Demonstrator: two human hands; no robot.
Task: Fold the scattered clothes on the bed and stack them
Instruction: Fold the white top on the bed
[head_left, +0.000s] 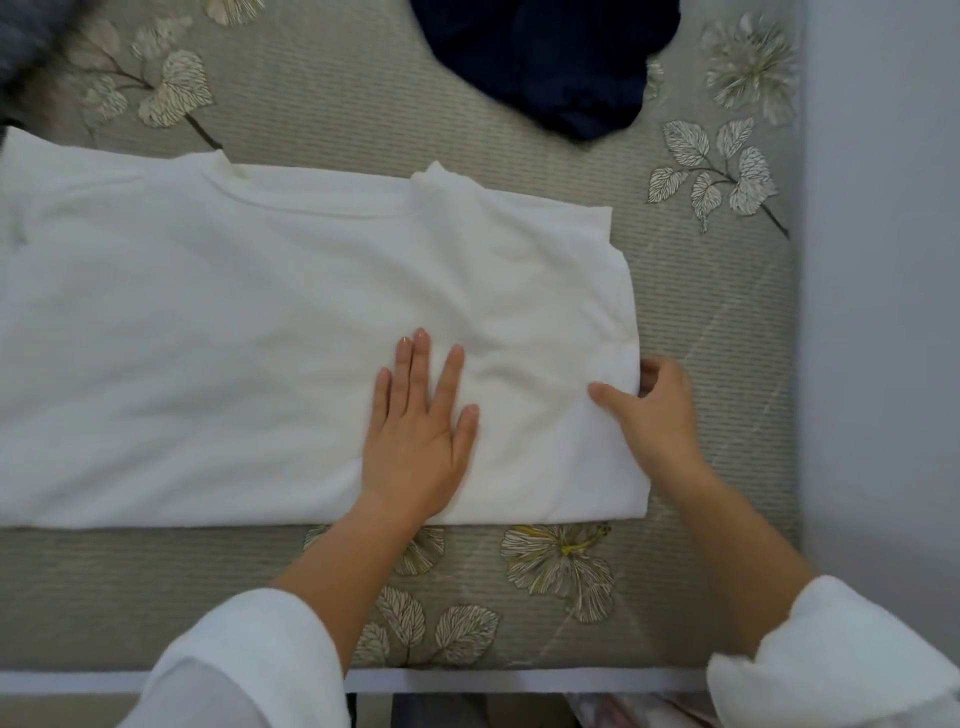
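Soft, limp white cotton shirt (260, 322): flat left hand (415, 431) pins it while right hand (654, 410) pinches its right edge, probably the best hold.

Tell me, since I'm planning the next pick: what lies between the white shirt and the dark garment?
Head view: only bare floral bedspread separates white shirt from dark garment.

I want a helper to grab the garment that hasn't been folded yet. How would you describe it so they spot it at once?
Look at the floral grey bed cover and go to its far edge, beyond the big white shirt. There lies the dark navy garment, crumpled in a heap, the only dark, unflattened piece.
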